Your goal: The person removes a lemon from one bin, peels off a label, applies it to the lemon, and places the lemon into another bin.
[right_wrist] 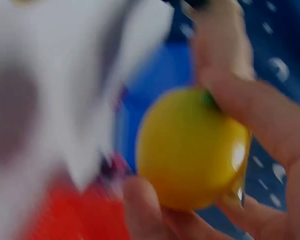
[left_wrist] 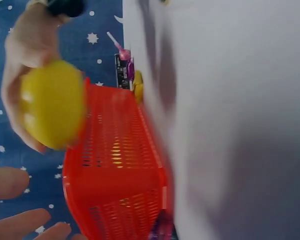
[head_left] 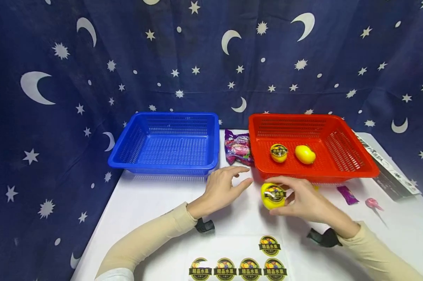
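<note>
My right hand (head_left: 302,197) grips a round yellow fruit (head_left: 272,196) above the table, just in front of the red basket. A round black-and-gold sticker is on the fruit's side. Its green stem end shows by the fingers in the right wrist view, where the fruit (right_wrist: 190,150) fills the grasp. To the left, my left hand (head_left: 222,188) hovers with fingers and thumb apart, holding nothing. Inside the red basket (head_left: 309,171) lie a stickered yellow fruit (head_left: 278,153) and a second yellow fruit (head_left: 305,154) on which no sticker shows.
A blue basket (head_left: 162,168) stands at the back left. Between the baskets lies a purple berry bag (head_left: 238,147). A sticker sheet (head_left: 239,249) lies at the front. On the right are a purple packet (head_left: 347,194), a pink lollipop (head_left: 372,203) and a black-and-white box (head_left: 390,171).
</note>
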### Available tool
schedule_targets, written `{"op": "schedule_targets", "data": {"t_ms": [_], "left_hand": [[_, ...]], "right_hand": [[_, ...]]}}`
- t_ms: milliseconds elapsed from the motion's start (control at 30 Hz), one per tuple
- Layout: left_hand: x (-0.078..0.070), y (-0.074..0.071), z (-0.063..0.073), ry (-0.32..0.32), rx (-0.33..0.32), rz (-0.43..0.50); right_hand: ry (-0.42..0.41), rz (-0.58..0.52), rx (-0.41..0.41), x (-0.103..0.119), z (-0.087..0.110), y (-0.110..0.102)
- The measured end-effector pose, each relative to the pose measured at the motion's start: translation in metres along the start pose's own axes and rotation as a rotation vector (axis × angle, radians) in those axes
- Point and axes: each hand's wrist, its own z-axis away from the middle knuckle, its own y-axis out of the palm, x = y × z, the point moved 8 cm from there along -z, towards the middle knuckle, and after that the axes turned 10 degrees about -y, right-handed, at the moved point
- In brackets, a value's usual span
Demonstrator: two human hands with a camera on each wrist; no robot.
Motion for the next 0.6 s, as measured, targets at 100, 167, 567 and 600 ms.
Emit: {"op": "schedule_targets", "data": {"t_ms": [100,167,567,600], "left_hand": [[-0.010,0.003,-0.013,0.027,-0.004,-0.035],[-0.015,0.007,-0.021,0.038,0.005,-0.065],[-0.015,0.031,-0.034,0.023,0.006,-0.142],[-0.016,0.032,-0.034,0.027,0.001,-0.136]], "right_hand": [[-0.029,0.071,-0.034,-0.004,0.006,-0.053],[0.002,0.124,-0.032,-0.021,0.005,-0.087],[0.376,0.140,0.213,-0.189,-0.017,-0.153],[0.389,0.143,0.236,-0.195,-0.016,-0.150]]}}
